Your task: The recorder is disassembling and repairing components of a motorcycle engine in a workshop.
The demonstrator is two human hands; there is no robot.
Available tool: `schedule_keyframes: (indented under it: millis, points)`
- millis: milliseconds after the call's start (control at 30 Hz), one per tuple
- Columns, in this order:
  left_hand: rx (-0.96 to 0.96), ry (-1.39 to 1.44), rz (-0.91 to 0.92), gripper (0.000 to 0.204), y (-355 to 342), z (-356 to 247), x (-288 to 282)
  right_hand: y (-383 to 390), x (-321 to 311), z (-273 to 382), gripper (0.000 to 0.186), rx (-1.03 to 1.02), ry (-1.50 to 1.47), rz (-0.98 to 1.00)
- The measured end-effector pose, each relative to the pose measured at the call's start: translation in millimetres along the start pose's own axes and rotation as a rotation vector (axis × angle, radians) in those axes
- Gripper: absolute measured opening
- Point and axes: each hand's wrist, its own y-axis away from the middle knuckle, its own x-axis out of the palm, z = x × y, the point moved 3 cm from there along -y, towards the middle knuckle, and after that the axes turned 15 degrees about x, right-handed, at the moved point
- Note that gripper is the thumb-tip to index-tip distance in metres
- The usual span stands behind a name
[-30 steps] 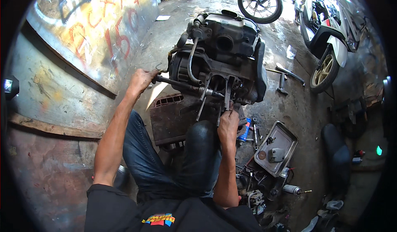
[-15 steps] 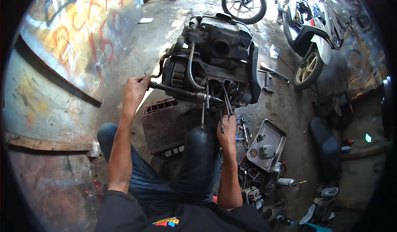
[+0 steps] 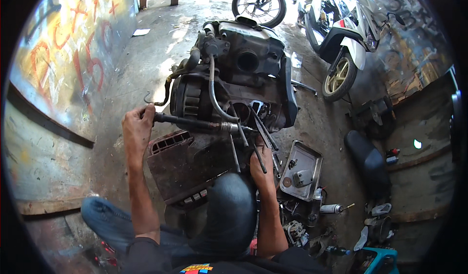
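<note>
Left hand (image 3: 138,126) wraps its grip around the long wrench handle (image 3: 187,122) at nine o'clock of the scooter engine (image 3: 234,79); right hand (image 3: 262,164), at six o'clock, grips the socket end, metal tray (image 3: 302,170) beside it.

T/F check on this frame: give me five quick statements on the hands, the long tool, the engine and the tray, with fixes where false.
1. The left hand grips the end of a long dark bar tool. True.
2. The right hand is lifted clear of the engine. False: it rests low at the engine's near side, by the thin rods there.
3. A metal tray with small parts lies on the ground to the person's right. True.
4. The engine sits mounted in a scooter. False: it stands alone on the floor; a white scooter is parked behind.
5. The bar tool points straight up. False: it runs roughly level toward the engine.
</note>
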Motion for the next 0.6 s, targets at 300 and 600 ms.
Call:
schedule_keyframes:
  millis: [300,600]
  points:
    - [0.133,0.102,-0.100,0.051,1,14,10,7,2,12,0.062,0.194,0.108,0.006]
    - [0.111,0.302,0.072,0.049,5,8,1,12,0,-2,0.044,0.042,0.278,-0.061]
